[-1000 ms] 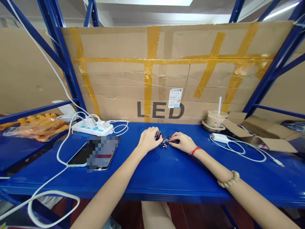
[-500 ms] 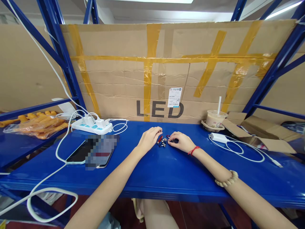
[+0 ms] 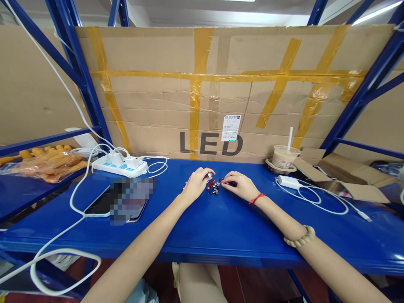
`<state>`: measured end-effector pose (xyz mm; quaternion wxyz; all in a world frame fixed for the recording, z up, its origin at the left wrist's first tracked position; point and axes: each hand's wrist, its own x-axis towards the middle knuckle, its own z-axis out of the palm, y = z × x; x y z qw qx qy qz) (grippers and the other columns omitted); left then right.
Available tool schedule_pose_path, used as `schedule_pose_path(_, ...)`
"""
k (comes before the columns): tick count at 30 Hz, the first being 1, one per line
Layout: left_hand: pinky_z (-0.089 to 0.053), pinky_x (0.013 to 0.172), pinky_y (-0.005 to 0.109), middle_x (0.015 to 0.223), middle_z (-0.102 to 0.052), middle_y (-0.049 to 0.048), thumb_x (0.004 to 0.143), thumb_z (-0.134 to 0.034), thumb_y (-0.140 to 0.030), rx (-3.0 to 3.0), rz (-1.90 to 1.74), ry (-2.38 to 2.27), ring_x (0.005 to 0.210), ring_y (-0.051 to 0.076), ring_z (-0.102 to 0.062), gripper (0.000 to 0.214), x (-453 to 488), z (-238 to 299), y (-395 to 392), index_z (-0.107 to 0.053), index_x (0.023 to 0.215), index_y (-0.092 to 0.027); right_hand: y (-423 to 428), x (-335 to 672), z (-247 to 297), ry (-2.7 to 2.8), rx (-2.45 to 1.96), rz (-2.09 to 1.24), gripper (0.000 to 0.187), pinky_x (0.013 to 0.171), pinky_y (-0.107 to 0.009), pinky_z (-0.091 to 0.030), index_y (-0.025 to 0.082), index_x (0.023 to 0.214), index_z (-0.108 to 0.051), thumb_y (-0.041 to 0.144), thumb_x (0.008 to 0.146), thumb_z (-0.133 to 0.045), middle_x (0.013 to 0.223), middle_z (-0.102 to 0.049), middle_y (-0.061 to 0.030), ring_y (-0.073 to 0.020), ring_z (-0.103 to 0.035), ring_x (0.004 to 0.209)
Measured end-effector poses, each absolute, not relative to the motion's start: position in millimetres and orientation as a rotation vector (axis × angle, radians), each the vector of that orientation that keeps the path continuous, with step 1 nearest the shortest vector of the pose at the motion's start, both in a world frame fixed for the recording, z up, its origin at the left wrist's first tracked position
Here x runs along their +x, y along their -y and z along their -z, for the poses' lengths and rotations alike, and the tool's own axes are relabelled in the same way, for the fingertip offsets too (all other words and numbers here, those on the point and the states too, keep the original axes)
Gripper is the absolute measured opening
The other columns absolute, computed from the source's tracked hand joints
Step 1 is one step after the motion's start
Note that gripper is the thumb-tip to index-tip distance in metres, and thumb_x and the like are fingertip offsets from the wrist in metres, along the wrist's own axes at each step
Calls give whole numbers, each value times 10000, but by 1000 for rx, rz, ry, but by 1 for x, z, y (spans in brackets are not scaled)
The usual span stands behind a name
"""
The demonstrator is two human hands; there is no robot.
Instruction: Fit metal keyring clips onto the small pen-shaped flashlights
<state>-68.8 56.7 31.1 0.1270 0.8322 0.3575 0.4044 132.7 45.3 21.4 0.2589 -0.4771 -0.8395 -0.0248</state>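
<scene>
the left hand (image 3: 197, 184) and right hand (image 3: 240, 186) curl over a little pile of metal pieces (image 3: 214, 187) at mid blue shelf (image 3: 221, 227), fingertips touching it; whether either actually pinches one cannot be told. singling out a piece calls for a fine pinch. the power strip (image 3: 120, 166), phone (image 3: 99, 205) and drink cup (image 3: 285, 156) sit well apart, blocking nothing.

We see both arms bare to the frame edge. Right hand (image 3: 241, 188): thin red cord bracelet (image 3: 256, 198) on the wrist, pale round-bead bracelet (image 3: 299, 238) at 5 o'clock from it. Left hand (image 3: 195, 185): bare wrist.
</scene>
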Motion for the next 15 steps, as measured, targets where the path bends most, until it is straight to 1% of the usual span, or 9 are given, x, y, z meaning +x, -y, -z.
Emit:
schedule_pose_path(4, -433, 778, 238, 889, -623, 8, 835, -476, -212, 2599, -1107, -1055, 867, 136, -522, 149, -68, -30, -55, -598, 920, -216, -40, 128, -27, 2108, -1109, 118, 198, 752, -289, -477, 224, 836, -676, 329, 808, -510, 870, -617, -45, -157, -579, 817)
schedule_pose_path(7, -433, 736, 246, 831, -615, 15, 852, -455, -291, 2752, -1014, -1060, 834, 150, -502, 181, -66, -30, -52, -601, 928, -217, -34, 121, -31, 1982, -1017, 138, 215, 759, -299, -488, 224, 860, -674, 345, 813, -503, 869, -607, -55, -161, -582, 814)
schedule_pose_path(11, -423, 736, 255, 797, -607, 23, 881, -388, -298, 2819, -973, -1096, 805, 155, -501, 232, -64, -30, -48, -599, 902, -204, -27, 112, -32, 1894, -983, 159, 208, 737, -300, -499, 228, 856, -675, 341, 813, -506, 856, -606, -58, -160, -583, 799)
schedule_pose_path(15, -417, 764, 263, 860, -615, 33, 893, -352, -301, 2831, -968, -1136, 832, 164, -519, 255, -63, -31, -47, -580, 944, -199, -26, 110, -32, 1852, -1002, 178, 197, 698, -271, -499, 221, 843, -675, 335, 802, -520, 856, -607, -58, -151, -581, 776)
